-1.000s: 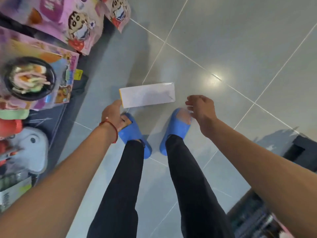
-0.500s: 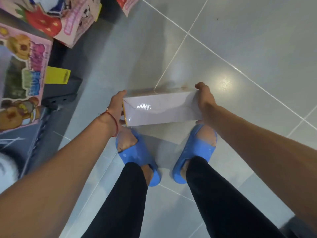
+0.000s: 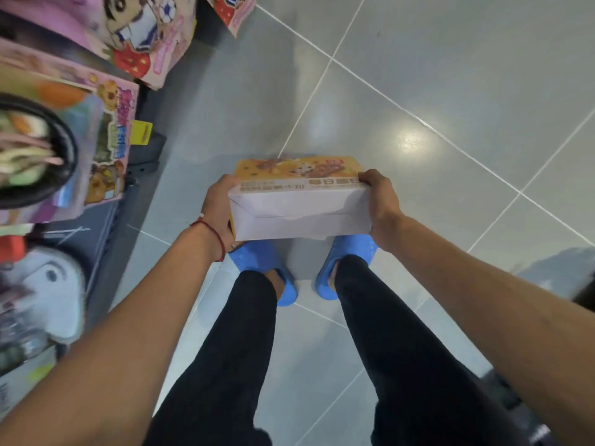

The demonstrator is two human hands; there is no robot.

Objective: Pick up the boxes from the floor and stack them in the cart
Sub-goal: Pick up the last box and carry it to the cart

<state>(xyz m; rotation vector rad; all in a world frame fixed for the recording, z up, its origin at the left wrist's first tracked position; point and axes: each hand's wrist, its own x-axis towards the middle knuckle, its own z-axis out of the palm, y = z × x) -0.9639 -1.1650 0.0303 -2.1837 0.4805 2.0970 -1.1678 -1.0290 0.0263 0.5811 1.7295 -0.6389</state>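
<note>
A long box with a plain white underside and an orange printed face is held off the floor, above my blue slippers. My left hand grips its left end, with a red thread bracelet on that wrist. My right hand grips its right end, fingers curled over the top edge. The box is tilted so the white side faces me and the printed side faces away. The cart is not clearly in view.
Shelves with colourful snack packages and a yellow price tag line the left side. Grey tiled floor stretches ahead and to the right. A dark object sits at the right edge.
My hands reached the box lying on the floor, took hold of both ends, and lifted it. It has tilted so its orange printed face now shows.
</note>
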